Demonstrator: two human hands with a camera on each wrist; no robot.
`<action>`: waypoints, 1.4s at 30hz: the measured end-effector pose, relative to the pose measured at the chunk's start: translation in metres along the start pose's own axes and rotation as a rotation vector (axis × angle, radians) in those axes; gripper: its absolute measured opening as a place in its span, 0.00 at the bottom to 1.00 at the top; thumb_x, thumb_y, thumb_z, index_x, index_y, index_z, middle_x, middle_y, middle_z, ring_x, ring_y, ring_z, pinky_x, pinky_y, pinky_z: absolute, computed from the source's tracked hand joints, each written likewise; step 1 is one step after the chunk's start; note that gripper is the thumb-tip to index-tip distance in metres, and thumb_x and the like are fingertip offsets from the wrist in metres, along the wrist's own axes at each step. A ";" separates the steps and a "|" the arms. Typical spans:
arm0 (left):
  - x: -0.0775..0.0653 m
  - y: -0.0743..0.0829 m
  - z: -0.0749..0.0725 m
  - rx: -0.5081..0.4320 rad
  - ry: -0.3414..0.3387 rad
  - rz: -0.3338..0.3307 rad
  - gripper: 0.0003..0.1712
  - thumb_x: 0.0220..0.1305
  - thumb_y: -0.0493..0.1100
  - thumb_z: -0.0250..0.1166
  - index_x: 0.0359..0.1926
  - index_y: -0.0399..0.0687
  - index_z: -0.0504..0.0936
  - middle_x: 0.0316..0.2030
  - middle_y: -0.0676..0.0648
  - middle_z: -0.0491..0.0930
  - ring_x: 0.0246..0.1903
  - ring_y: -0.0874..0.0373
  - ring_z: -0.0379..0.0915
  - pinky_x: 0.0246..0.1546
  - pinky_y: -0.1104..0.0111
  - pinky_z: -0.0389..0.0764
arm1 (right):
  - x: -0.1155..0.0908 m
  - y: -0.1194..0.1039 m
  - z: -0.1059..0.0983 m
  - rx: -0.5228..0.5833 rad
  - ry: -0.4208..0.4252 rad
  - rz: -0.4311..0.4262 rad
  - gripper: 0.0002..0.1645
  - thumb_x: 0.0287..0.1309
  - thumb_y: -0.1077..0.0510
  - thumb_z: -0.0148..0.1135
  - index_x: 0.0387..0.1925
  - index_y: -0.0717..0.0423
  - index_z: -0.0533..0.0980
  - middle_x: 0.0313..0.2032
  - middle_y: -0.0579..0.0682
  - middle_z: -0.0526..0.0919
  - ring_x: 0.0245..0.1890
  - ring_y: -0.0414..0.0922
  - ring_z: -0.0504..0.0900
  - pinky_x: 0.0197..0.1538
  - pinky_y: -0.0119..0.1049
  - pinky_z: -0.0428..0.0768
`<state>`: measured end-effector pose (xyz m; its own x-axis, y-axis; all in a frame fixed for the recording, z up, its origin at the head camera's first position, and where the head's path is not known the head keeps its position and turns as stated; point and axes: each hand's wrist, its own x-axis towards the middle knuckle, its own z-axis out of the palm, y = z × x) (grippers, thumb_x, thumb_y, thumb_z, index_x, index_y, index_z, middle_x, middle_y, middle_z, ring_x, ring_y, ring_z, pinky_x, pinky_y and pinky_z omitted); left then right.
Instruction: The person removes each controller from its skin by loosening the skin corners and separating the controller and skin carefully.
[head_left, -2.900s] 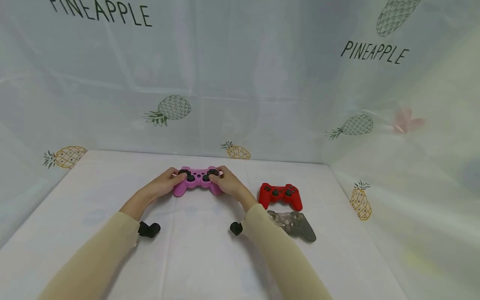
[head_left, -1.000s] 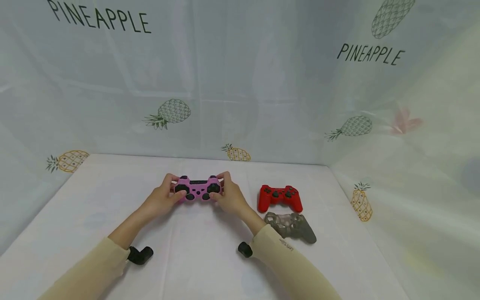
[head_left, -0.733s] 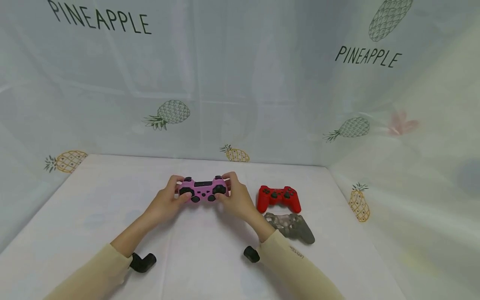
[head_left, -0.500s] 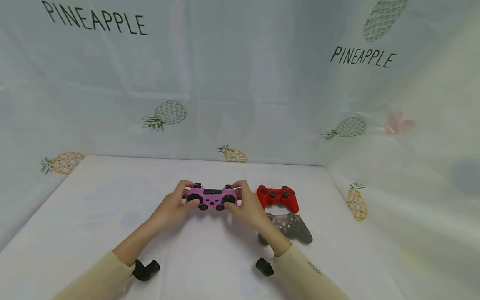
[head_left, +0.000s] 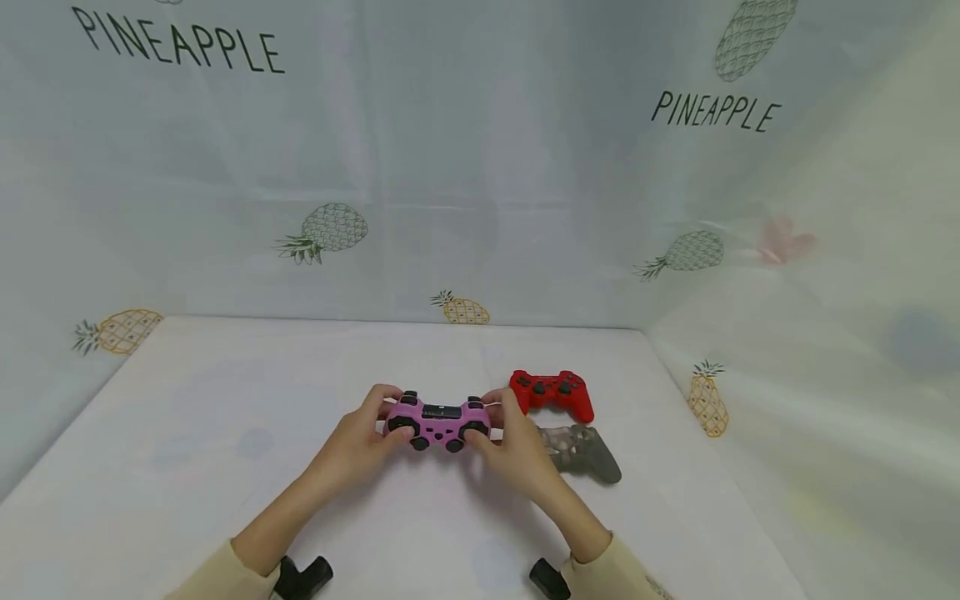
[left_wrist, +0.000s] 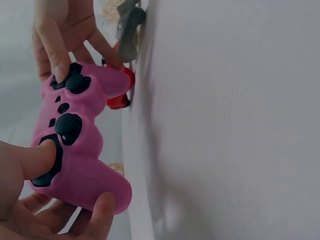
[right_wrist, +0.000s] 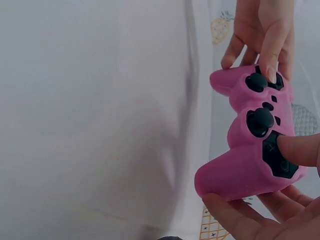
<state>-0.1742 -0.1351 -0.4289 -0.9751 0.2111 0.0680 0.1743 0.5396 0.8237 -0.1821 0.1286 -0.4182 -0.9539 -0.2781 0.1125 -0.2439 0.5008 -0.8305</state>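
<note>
Where the L sleeve ends, I log 1 black L wrist mount, then L hand: fingers wrapped round one grip of the pink controller, thumb laid on its direction pad.

Item, mid-table: 1 pink controller, black sticks & btns, btwn the two hands, just L of the other two; I judge it held clear of the white cloth, w/ shadow below it in both wrist views.

Next R: R hand, grasping the other grip, thumb on the btn cluster, fingers beneath. Black R wrist mount below, nr. bottom edge.

Far R, on cloth: 1 red controller, flat, btns up; nearer the wearer, 1 camo controller, set at an angle, L end hidden behind R hand. Neither looks held.

Progress, my est.: pick-up done, both hands secure on the pink controller; put-down not yet done. Red & camo pcs. already at rest as a close pair; the pink one is the only pc. I count as outstanding. Its final spot I can't tell.

Containers: none I can make out, so no contents to list; the 2 resting pcs. lie straight on the cloth.
</note>
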 end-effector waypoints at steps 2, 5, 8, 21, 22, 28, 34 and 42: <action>-0.004 0.003 0.001 -0.002 -0.002 0.001 0.29 0.73 0.43 0.71 0.68 0.51 0.68 0.57 0.42 0.85 0.33 0.59 0.80 0.44 0.59 0.78 | -0.005 0.000 -0.002 0.000 0.000 -0.009 0.29 0.67 0.63 0.71 0.62 0.54 0.66 0.52 0.55 0.89 0.55 0.56 0.88 0.52 0.48 0.88; -0.008 0.005 0.002 -0.011 -0.003 0.008 0.30 0.72 0.42 0.72 0.68 0.50 0.68 0.57 0.41 0.85 0.31 0.60 0.80 0.43 0.60 0.78 | -0.009 0.000 -0.004 -0.014 -0.009 -0.040 0.31 0.65 0.64 0.72 0.64 0.57 0.67 0.52 0.57 0.89 0.56 0.58 0.88 0.51 0.49 0.88; -0.012 0.006 0.002 -0.024 -0.005 0.011 0.30 0.72 0.41 0.72 0.68 0.50 0.68 0.57 0.41 0.85 0.33 0.60 0.83 0.45 0.59 0.80 | -0.011 0.001 -0.005 -0.027 -0.028 -0.058 0.32 0.65 0.64 0.73 0.67 0.59 0.69 0.51 0.56 0.89 0.56 0.58 0.88 0.51 0.48 0.88; -0.023 0.004 -0.002 -0.126 -0.012 -0.051 0.28 0.71 0.40 0.72 0.66 0.52 0.70 0.61 0.40 0.82 0.41 0.56 0.88 0.50 0.58 0.82 | -0.008 0.003 -0.001 -0.001 -0.070 -0.090 0.30 0.62 0.65 0.76 0.63 0.53 0.74 0.49 0.52 0.89 0.57 0.59 0.87 0.51 0.46 0.87; -0.024 0.004 -0.002 -0.133 -0.008 -0.055 0.29 0.71 0.40 0.72 0.67 0.52 0.70 0.61 0.40 0.82 0.41 0.56 0.88 0.50 0.58 0.83 | -0.008 0.003 0.000 0.002 -0.069 -0.088 0.30 0.62 0.65 0.76 0.63 0.52 0.74 0.49 0.52 0.89 0.57 0.59 0.87 0.51 0.45 0.88; -0.028 0.006 -0.003 -0.151 0.013 -0.096 0.29 0.71 0.39 0.72 0.66 0.52 0.70 0.62 0.39 0.81 0.42 0.55 0.87 0.52 0.55 0.82 | -0.006 0.003 0.002 0.021 -0.088 -0.085 0.30 0.63 0.65 0.75 0.63 0.52 0.73 0.49 0.51 0.89 0.58 0.59 0.87 0.52 0.45 0.87; -0.031 0.008 -0.003 -0.169 0.024 -0.119 0.28 0.71 0.38 0.71 0.66 0.51 0.70 0.63 0.38 0.81 0.43 0.53 0.87 0.53 0.54 0.82 | -0.004 0.003 0.005 0.024 -0.103 -0.100 0.30 0.63 0.65 0.75 0.63 0.54 0.73 0.49 0.52 0.89 0.58 0.59 0.87 0.52 0.46 0.87; -0.035 0.008 -0.004 -0.182 0.055 -0.163 0.28 0.72 0.38 0.69 0.68 0.51 0.69 0.66 0.36 0.78 0.53 0.46 0.85 0.60 0.48 0.80 | -0.001 0.001 0.010 0.007 -0.106 -0.107 0.29 0.63 0.65 0.75 0.62 0.53 0.73 0.48 0.51 0.89 0.57 0.56 0.87 0.53 0.47 0.87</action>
<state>-0.1395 -0.1410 -0.4224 -0.9952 0.0861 -0.0471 -0.0082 0.4059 0.9139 -0.1794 0.1210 -0.4248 -0.8987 -0.4149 0.1420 -0.3411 0.4578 -0.8210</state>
